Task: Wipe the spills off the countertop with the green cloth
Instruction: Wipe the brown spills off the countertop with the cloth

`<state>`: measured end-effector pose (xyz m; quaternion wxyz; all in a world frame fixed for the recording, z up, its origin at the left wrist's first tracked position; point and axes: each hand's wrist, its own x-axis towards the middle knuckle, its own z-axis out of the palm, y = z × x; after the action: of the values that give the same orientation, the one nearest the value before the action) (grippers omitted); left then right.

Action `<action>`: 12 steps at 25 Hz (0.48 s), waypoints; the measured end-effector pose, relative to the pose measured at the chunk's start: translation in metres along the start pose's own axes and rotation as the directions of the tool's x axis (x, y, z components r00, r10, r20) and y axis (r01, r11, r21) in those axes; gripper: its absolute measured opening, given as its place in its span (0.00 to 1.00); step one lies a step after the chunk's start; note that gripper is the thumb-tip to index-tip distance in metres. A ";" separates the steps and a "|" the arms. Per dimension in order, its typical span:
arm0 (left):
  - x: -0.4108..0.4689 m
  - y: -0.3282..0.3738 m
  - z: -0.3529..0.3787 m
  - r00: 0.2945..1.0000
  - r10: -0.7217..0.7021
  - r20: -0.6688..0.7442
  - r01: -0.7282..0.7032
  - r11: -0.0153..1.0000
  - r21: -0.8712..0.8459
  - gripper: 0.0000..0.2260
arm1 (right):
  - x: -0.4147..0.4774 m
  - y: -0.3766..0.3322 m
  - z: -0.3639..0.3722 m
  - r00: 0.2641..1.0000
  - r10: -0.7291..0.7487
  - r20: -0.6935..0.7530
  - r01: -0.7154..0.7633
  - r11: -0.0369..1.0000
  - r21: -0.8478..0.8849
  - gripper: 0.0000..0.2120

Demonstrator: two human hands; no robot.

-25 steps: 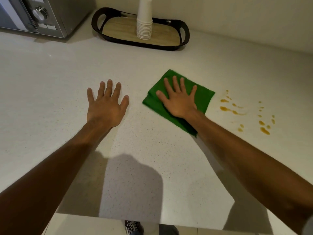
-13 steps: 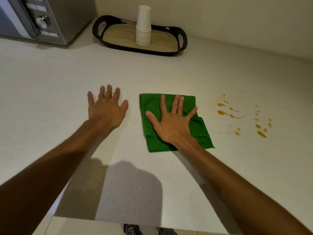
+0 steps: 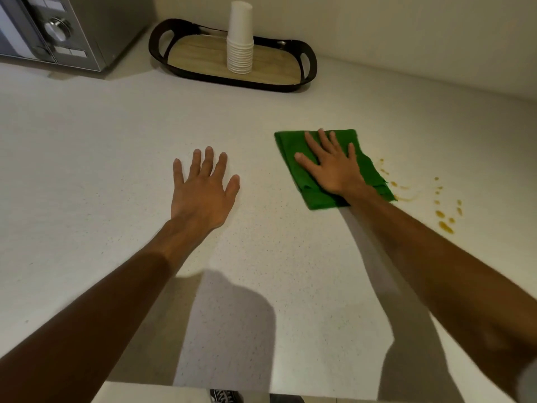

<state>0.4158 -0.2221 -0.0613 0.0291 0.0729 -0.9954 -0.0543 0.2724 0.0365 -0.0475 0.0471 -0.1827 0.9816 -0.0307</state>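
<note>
Head view, looking down on the white speckled counter.

Right hand: flat, fingers spread, palm pressing down on the folded green cloth. Not gripping; it pins the cloth to the counter. Cloth lies right of centre, its right corner just touching the nearest of the spills.

Left hand: open, fingers splayed, palm down on bare counter, well apart from the cloth. Holds nothing; judged to be bracing only.

Spills: amber-brown drops and a thin smear, scattered toward the right edge of the counter. Largest drops sit nearest the front of that cluster, apart from the cloth.

Progress (judgement): early. The cloth has only reached the left fringe of the spill patch; most drops look wet and untouched. Left to do: sweep the cloth rightward across the whole cluster, likely more than one pass given the smear.

Along the back edge: a black-rimmed tray with a wooden base carrying a stack of white paper cups; a silver microwave in the back left corner.

Writing: none readable. Microwave panel shows a dial and buttons, any labels too small to make out. Cups are plain.
</note>
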 end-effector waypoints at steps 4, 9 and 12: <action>0.001 0.001 0.001 1.000 -0.001 0.002 0.000 1.000 0.016 0.32 | 0.004 -0.030 -0.003 0.985 0.152 0.082 -0.154 0.988 0.025 0.39; 0.002 0.000 0.004 1.000 -0.008 -0.003 0.008 1.000 -0.002 0.32 | -0.074 -0.045 0.013 0.934 -0.349 0.074 0.353 0.935 -0.038 0.36; 0.001 0.000 0.006 1.000 -0.008 -0.013 0.008 1.000 -0.007 0.32 | -0.103 -0.015 0.018 0.766 -0.638 0.079 0.643 0.760 -0.098 0.33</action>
<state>0.4140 -0.2217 -0.0670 0.0357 0.0772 -0.9947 -0.0576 0.3755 0.0587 -0.0560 0.0427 -0.5098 0.8591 0.0173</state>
